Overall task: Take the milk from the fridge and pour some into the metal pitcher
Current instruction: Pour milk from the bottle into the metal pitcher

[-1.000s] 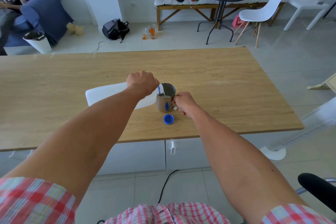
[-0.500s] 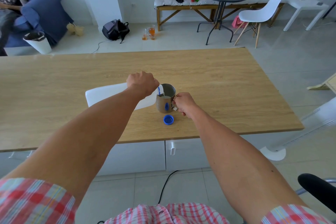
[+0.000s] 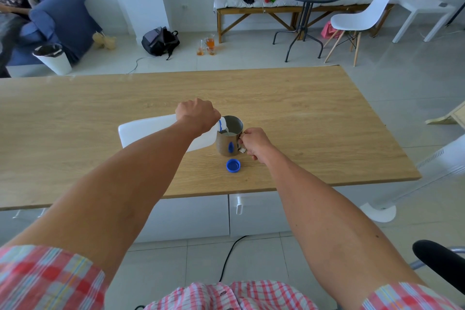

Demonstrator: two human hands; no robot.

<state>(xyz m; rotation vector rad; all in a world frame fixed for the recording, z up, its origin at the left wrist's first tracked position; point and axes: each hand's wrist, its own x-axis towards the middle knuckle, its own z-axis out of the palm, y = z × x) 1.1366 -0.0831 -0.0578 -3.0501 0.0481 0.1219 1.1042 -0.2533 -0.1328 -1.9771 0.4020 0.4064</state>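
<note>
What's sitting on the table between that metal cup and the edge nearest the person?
In the head view, a blue bottle cap lies there on the wooden table, just in front of the metal pitcher. Otherwise that stretch is bare wood.

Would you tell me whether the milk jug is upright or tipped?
Tipped: the milk jug lies nearly sideways, its open mouth over the pitcher.

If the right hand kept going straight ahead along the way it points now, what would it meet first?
The right hand already grips the handle of the metal pitcher, so pushing on forward and left would press into the pitcher body at once. Just beyond is the neck of the tilted milk jug, held by the left hand.
</note>
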